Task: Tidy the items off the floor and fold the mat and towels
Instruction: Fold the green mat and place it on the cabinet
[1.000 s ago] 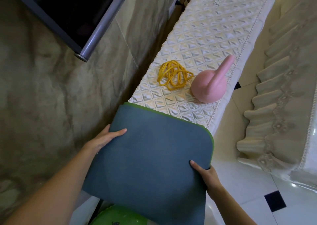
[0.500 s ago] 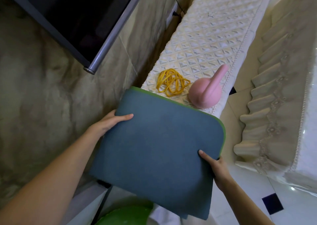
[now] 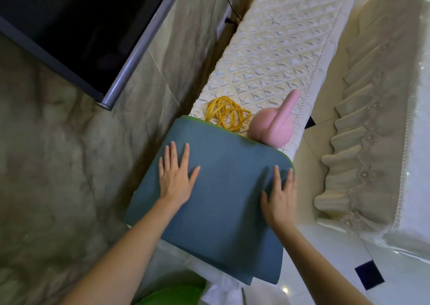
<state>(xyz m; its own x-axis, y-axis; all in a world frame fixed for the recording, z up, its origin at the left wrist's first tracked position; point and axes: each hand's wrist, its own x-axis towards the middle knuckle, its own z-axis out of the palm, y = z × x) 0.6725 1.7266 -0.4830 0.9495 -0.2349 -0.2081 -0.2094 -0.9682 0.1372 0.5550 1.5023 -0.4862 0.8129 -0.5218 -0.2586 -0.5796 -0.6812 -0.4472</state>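
- The mat (image 3: 223, 200) is folded into a thick blue pad with a green edge. It lies on the near end of a long quilted bench (image 3: 274, 55) that runs beside the wall.
- Part of the mat hangs off the near end of the bench, so it likely needs a steadying hand.
- The left hand (image 3: 175, 179) lies flat on top of the mat near its left side. Its fingers (image 3: 172, 151) are straight and spread apart — pressing, not gripping.
- The right hand (image 3: 280, 202) lies flat near the mat's right corner. Its fingers are straight and close together, and the tips reach the rounded green edge.
- Both hands seem to push down to flatten the fold, so the springy mat does not pop open.
- A pink weight (image 3: 272, 128) with a tall handle stands on the bench just behind the mat. The mat's far edge is right by it, maybe touching.
- A yellow rope (image 3: 225, 114) lies in loose loops beside the weight, partly hidden by the mat's far edge.
- These things look as if they were picked up and set here, off the floor.
- A green ball (image 3: 172, 293) shows at the bottom, below the mat — only a small part can be seen.
- No towels can be seen for sure, so that part may not be done yet.
- A dark TV (image 3: 76, 25) hangs on the wall to the left.
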